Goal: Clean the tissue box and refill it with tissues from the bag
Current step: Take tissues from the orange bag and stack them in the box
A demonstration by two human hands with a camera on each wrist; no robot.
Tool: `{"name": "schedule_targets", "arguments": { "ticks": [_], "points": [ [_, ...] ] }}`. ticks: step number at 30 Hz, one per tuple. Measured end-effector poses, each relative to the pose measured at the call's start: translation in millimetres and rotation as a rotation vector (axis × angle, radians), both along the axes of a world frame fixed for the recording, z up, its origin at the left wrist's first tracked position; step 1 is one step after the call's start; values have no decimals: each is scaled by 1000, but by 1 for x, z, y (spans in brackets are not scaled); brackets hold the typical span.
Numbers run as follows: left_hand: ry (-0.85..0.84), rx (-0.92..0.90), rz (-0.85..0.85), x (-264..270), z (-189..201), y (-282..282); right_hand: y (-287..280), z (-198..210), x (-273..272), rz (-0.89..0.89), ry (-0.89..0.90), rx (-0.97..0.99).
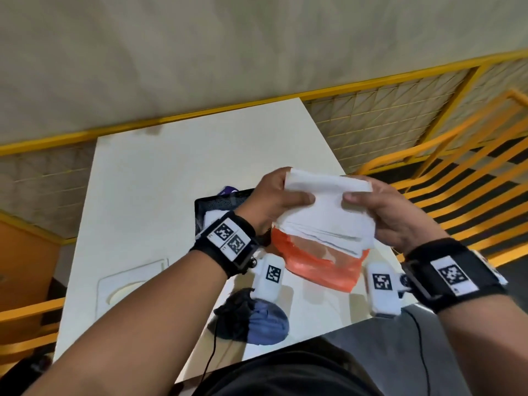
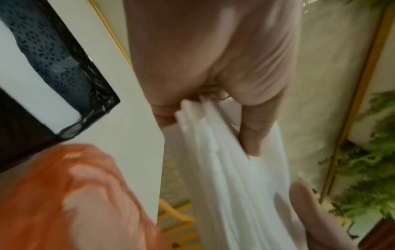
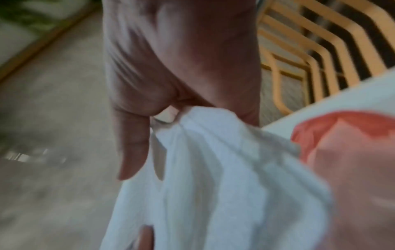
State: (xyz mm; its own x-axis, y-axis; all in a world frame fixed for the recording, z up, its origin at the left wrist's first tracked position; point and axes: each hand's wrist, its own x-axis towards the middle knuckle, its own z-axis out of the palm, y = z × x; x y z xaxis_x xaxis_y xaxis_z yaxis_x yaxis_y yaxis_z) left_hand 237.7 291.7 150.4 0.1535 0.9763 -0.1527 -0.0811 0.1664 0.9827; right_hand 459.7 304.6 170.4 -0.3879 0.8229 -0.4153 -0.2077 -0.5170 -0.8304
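Both hands are up over the white rectangular table (image 1: 160, 195), and between them hangs a thick stack of white folded tissues (image 1: 325, 212). The left hand (image 1: 274, 201) clamps the stack's left end, thumb lying across the front face and fingers curled round behind. The right hand (image 1: 394, 215) pinches the right end the same way, thumb on the front, fingers wrapped behind. The left wrist view shows it close: the tissues (image 2: 230, 169) run out from the left hand (image 2: 213, 55), whose fingers (image 2: 253, 137) press into the layers. In the right wrist view, blurred, the sheets (image 3: 213, 177) bunch out of the right hand (image 3: 181, 59).

The stack's lower edge sits in the torn mouth of a crumpled orange plastic bag (image 1: 323, 264), which rests on the table directly below the hands. Just left of the bag, behind the left wrist, lies the black rectangular tissue box with a perforated pattern (image 1: 220, 204), open, with something white inside; the left wrist view catches its glossy corner (image 2: 64, 67). Nearer the person than the bag, at the table's edge, sits a crumpled dark blue and black cloth (image 1: 251, 318). A yellow metal slatted chair (image 1: 457, 167) stands to the right of the table.
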Motion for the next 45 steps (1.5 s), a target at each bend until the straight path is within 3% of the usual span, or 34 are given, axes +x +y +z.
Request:
{"name": "schedule_targets", "arguments": {
  "ticks": [7,10,16,22,27,30,33,38,40,45],
  "points": [
    [-271,-8,118,-42,28,-6,-6,-8,-40,62,384,-185],
    [-246,21,101,-53,40,-13,-11,-3,-52,110,447,-137],
    [-204,45,131,-70,45,-31,-12,16,-78,186,329,55],
    [-287,58,215,-87,43,-48,-11,43,-99,158,-139,496],
    [-380,52,282,-96,50,-52,-16,56,-119,166,-58,564],
    [-454,28,360,-101,50,-53,-18,60,-128,147,-204,654],
    [-734,-14,421,-100,39,-55,-23,71,-138,79,-244,775],
    [-1096,-79,466,-77,31,-62,-40,81,-157,-21,-144,895],
    [-1148,-82,418,-68,32,-62,-45,71,-162,-20,-183,870],
    [-1126,-114,513,-55,36,-59,-48,51,-161,-52,-203,796]
  ]
}}
